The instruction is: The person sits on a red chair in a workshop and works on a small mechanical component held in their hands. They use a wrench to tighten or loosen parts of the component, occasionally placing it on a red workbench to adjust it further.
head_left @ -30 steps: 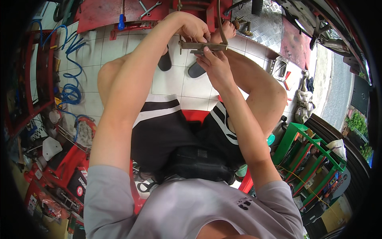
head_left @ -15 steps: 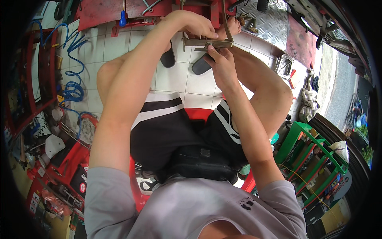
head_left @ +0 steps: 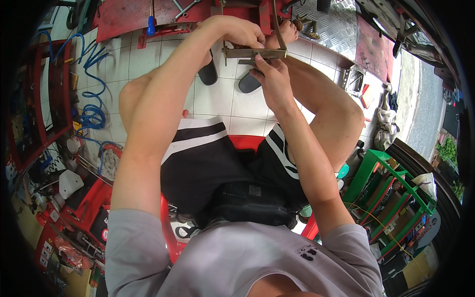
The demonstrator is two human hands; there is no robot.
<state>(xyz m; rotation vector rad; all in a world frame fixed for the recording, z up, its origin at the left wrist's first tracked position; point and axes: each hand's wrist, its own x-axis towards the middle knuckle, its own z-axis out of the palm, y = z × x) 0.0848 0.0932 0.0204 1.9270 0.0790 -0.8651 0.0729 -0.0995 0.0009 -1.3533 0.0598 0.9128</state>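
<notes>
A brownish metal bracket (head_left: pixel 267 53) with long upright side bars is held in front of my knees at the top of the view. My right hand (head_left: pixel 273 76) grips it from the near side, thumb pressed at its middle beside a small dark flat piece (head_left: pixel 245 62). Over its far side, my left hand (head_left: pixel 242 32) bends down with fingers curled together just behind the crossbar. What those fingertips pinch, if anything, is too small to make out.
Ahead stands a red work platform (head_left: pixel 123 19) carrying a blue-handled screwdriver (head_left: pixel 151 25) and a wrench (head_left: pixel 185 10). Coiled blue air hose (head_left: pixel 92 116) hangs at left. A green rack (head_left: pixel 366 173) stands at right. Diamond-patterned metal plate (head_left: pixel 332 27) lies at far right.
The bracket has shifted slightly left with my right hand on it. My left fingertips have drawn back a little from its top edge and curled more.
</notes>
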